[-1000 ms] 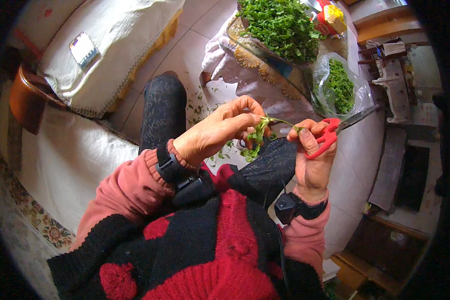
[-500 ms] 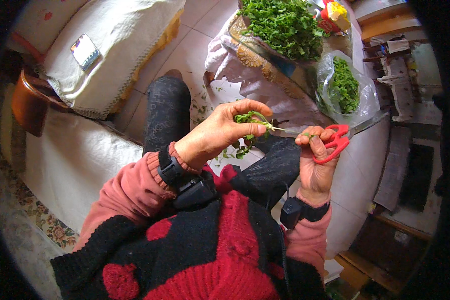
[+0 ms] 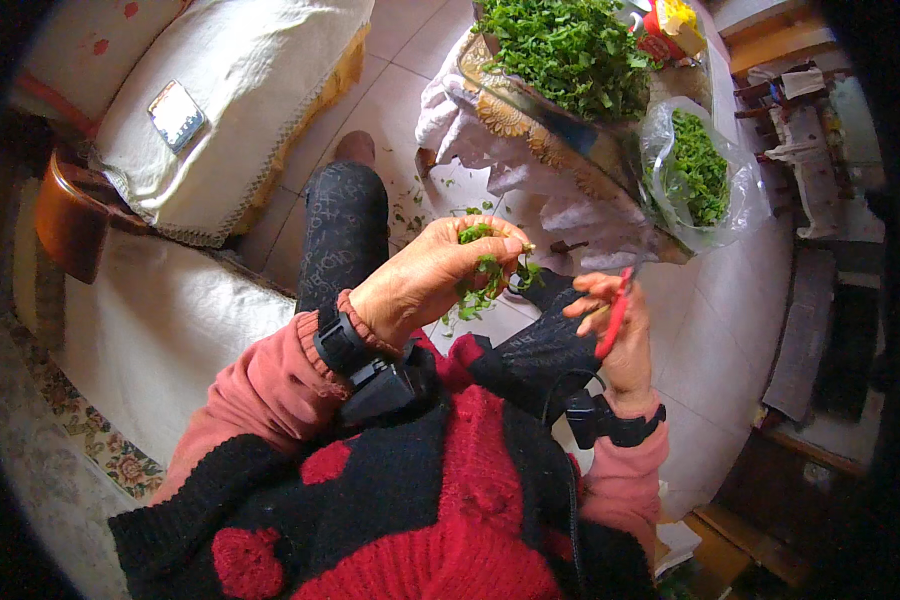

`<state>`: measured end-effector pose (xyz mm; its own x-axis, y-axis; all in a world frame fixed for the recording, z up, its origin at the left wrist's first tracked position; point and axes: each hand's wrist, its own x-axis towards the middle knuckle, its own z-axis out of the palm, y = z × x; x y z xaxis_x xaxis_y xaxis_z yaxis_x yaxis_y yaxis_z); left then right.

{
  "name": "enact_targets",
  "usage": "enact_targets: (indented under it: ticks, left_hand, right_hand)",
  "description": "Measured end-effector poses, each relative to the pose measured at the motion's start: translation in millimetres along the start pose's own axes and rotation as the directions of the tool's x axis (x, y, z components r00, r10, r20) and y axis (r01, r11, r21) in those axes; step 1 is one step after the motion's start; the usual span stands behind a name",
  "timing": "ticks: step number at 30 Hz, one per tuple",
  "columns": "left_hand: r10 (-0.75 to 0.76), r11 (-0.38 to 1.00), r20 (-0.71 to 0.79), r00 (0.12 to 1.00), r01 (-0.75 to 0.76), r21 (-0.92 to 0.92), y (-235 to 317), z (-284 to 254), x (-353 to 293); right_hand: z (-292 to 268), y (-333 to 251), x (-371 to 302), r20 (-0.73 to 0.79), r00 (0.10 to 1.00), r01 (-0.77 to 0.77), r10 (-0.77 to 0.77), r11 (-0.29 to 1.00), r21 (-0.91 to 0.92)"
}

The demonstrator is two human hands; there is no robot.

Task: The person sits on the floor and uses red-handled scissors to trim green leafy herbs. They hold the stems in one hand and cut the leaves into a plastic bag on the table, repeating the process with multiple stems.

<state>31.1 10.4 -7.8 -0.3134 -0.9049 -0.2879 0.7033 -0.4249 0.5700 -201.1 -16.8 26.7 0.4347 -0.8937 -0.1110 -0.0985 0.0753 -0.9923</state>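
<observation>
1 phone (image 3: pixel 176 116) lies near the left edge of a white-covered seat (image 3: pixel 270 70). 1 curved brown wooden armrest (image 3: pixel 73 218) stands at that seat's near left corner. 1 red-and-yellow packet (image 3: pixel 667 34) sits near the desk's (image 3: pixel 503 116) right edge.

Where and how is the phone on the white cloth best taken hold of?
Probably by its two long edges, coming from above on the person's side: the phone lies flat, bright face up, on the white cloth, so its thin sides offer the likeliest grip. The left hand is nearer, but holds green leaves, so it should free itself first.
</observation>
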Motion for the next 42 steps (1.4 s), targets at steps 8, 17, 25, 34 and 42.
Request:
enact_targets:
  ticks: [8,17,25,34,42]
  left_hand:
    - [-0.013,1.000,-0.026,1.000,0.013,0.010,-6.5,5.8,0.8]
    - [0.012,1.000,-0.018,1.000,-0.011,0.009,-11.7,8.0,1.7]
    - [-0.001,0.999,-0.014,1.000,0.002,0.038,-12.0,9.9,0.4]
    - [0.005,0.997,-0.018,1.000,-0.004,0.081,-12.0,14.1,-2.2]
    - [-0.056,0.993,-0.028,0.998,0.059,0.107,-17.7,2.7,1.1]
  right_hand:
    - [16.5,-7.5,-6.4,0.157,0.973,0.216,-0.170,0.424,-0.880]
    - [19.8,-10.7,-6.4,0.167,0.968,0.225,-0.187,0.361,-0.905]
    - [19.4,-6.9,-9.5,0.159,0.967,0.226,-0.199,0.386,-0.894]
    - [21.4,-5.0,-16.0,0.139,0.980,0.184,-0.139,0.397,-0.899]
    - [18.7,12.2,-26.6,0.176,0.982,0.183,-0.065,0.525,-0.831]
